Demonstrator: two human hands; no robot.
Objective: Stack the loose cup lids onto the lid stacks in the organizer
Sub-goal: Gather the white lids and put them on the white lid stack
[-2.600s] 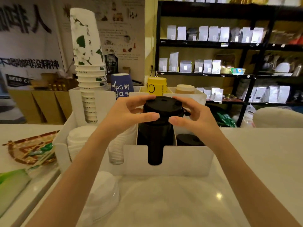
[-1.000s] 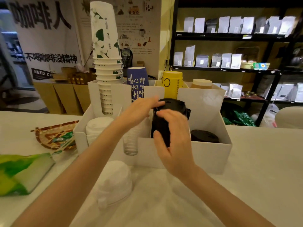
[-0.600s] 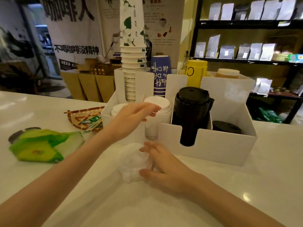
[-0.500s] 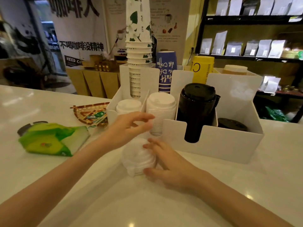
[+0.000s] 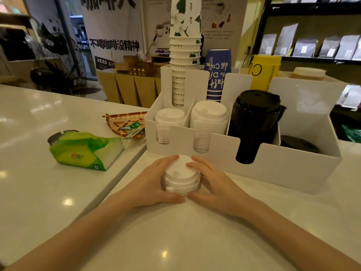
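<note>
In the head view, a short stack of loose white lids [image 5: 180, 178] is clasped on the white table [image 5: 195, 241] between the left hand [image 5: 151, 184] and the right hand [image 5: 214, 189], just in front of the white organizer [image 5: 283, 169] (two white lid stacks [image 5: 208, 122] and a black one [image 5: 256, 118] are held in its front compartments).

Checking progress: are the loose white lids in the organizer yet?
Out. The loose white lids sit on the counter before the organizer, between both hands.
</note>
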